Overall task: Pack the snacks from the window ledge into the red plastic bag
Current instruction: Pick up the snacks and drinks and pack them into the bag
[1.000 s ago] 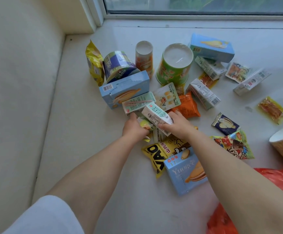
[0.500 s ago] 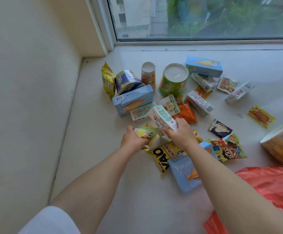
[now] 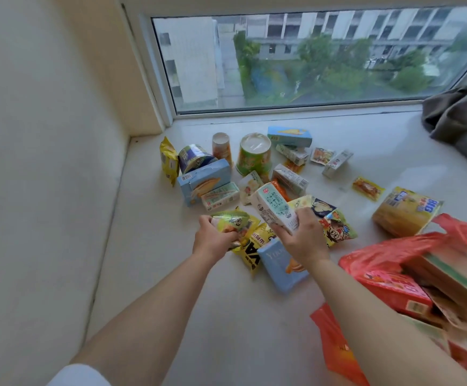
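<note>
Snacks lie scattered across the window ledge (image 3: 380,129), and both hands are already loaded. The right hand (image 3: 300,240) grips a small milk carton (image 3: 275,208) by its lower end, thumb on one face and fingers wrapped round the far side, the carton tilted up off the pile. The left hand (image 3: 212,240) clutches a crinkly green-and-yellow foil packet (image 3: 233,220), fingers bunched into its lower edge.

The carton looks stiff and fairly dense for its size — probably liquid inside — so a grip across its flat faces should hold well, though a hard squeeze could buckle the walls. The packet is likely light and soft, with slick film that slides easily; pinching the sealed seam or gathering the body loosely suits it better than crushing whatever is within.

The red plastic bag (image 3: 388,252) sits to the right, near the person, its mouth open and boxes already showing inside. Thin and floppy, it probably will not hold its own opening, so heavier cartons may go in best low and flat.

Still on the ledge are a green cup (image 3: 254,157), several blue boxes — one (image 3: 204,181) leaning beside a purple tub (image 3: 194,160) — and loose sachets, all well within reach.
</note>
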`<state>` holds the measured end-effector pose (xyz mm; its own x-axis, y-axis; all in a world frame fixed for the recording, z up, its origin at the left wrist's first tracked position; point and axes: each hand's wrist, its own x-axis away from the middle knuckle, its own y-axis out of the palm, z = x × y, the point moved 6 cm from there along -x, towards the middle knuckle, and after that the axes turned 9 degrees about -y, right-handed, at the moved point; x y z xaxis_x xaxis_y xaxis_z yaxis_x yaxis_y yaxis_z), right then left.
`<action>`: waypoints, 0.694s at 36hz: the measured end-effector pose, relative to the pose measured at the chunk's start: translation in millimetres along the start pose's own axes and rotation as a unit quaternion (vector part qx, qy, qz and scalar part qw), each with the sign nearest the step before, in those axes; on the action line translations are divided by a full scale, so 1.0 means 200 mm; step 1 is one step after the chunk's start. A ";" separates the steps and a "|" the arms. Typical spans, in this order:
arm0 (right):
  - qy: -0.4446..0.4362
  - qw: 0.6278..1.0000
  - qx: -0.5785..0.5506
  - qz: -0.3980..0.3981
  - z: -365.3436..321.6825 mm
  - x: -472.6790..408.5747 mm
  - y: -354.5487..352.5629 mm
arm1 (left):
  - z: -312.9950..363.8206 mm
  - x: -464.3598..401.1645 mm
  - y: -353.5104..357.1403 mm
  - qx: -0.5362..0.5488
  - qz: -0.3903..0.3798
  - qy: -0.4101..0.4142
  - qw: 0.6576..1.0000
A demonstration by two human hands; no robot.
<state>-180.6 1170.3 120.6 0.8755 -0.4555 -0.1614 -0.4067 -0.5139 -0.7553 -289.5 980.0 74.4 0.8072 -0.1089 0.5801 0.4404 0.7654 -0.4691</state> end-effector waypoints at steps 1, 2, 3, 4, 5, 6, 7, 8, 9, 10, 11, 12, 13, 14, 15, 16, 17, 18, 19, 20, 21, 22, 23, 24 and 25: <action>-0.004 1.000 0.008 0.013 0.00 0.04 -0.04 | 0.01 0.03 0.02 0.008 -0.004 0.011 1.000; -0.003 1.000 0.016 0.025 0.00 0.07 -0.09 | 0.02 0.07 0.04 0.017 -0.011 0.020 1.000; -0.002 0.999 0.023 0.036 0.01 0.11 -0.13 | 0.04 0.10 0.07 0.023 -0.015 0.032 0.999; 0.000 0.998 0.028 0.048 0.02 0.15 -0.17 | 0.05 0.13 0.09 0.023 -0.016 0.042 0.999; 0.004 0.998 0.033 0.058 0.03 0.19 -0.21 | 0.07 0.17 0.11 0.019 -0.015 0.056 0.998; 0.009 0.997 0.035 0.067 0.05 0.23 -0.25 | 0.08 0.21 0.14 0.012 -0.014 0.067 0.998; 0.014 0.996 0.036 0.074 0.07 0.27 -0.29 | 0.10 0.25 0.16 0.008 -0.013 0.080 0.997; 0.017 0.996 0.038 0.083 0.09 0.31 -0.33 | 0.11 0.29 0.19 0.002 -0.014 0.088 0.996; 0.017 0.995 0.041 0.093 0.11 0.35 -0.37 | 0.13 0.33 0.22 -0.003 -0.015 0.097 0.995; 0.015 0.994 0.042 0.104 0.13 0.39 -0.42 | 0.14 0.36 0.25 -0.007 -0.016 0.103 0.995; 0.016 0.992 0.042 0.115 0.14 0.44 -0.46 | 0.16 0.40 0.28 -0.014 -0.019 0.113 0.993; 0.018 0.991 0.039 0.125 0.17 0.48 -0.51 | 0.18 0.45 0.32 -0.023 -0.024 0.121 0.992; 0.022 0.990 0.038 0.134 0.20 0.51 -0.55 | 0.19 0.48 0.36 -0.029 -0.029 0.131 0.991; 0.028 0.989 0.038 0.143 0.23 0.55 -0.59 | 0.21 0.53 0.40 -0.035 -0.035 0.137 0.989; 0.034 0.987 0.039 0.149 0.26 0.58 -0.64 | 0.22 0.57 0.44 -0.042 -0.039 0.146 0.988; 0.041 0.986 0.040 0.154 0.30 0.62 -0.68 | 0.23 0.61 0.49 -0.048 -0.044 0.152 0.986; 0.045 0.985 0.043 0.158 0.33 0.65 -0.73 | 0.25 0.65 0.54 -0.050 -0.048 0.161 0.985; 0.050 0.985 0.044 0.161 0.37 0.68 -0.77 | 0.26 0.69 0.59 -0.054 -0.051 0.163 0.984; 0.054 0.984 0.043 0.163 0.41 0.71 -0.81 | 0.27 0.73 0.64 -0.058 -0.054 0.170 0.982; 0.057 0.984 0.040 0.165 0.45 0.74 -0.86 | 0.27 0.77 0.69 -0.063 -0.061 0.168 0.982; 0.058 0.983 0.038 0.168 0.48 0.77 -0.90 | 0.28 0.81 0.75 -0.063 -0.065 0.172 0.981; 0.060 0.983 0.034 0.169 0.52 0.80 -0.94 | 0.29 0.85 0.80 -0.060 -0.069 0.168 0.982; 0.063 0.983 0.029 0.168 0.56 0.83 -0.99 | 0.30 0.89 0.85 -0.058 -0.066 0.172 0.981; 0.066 0.984 0.023 0.167 0.60 0.86 -1.02 | 0.30 0.93 0.90 -0.062 -0.059 0.169 0.982; 0.069 0.984 0.016 0.164 0.64 0.89 -1.06 | 0.30 0.96 0.96 -0.066 -0.053 0.173 0.981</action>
<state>95.6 1290.6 170.6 0.6541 -0.6888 -0.3126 -0.6505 -0.3014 -0.6971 -73.8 1144.2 136.4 0.8293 -0.4098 0.3799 0.5576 0.6518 -0.5141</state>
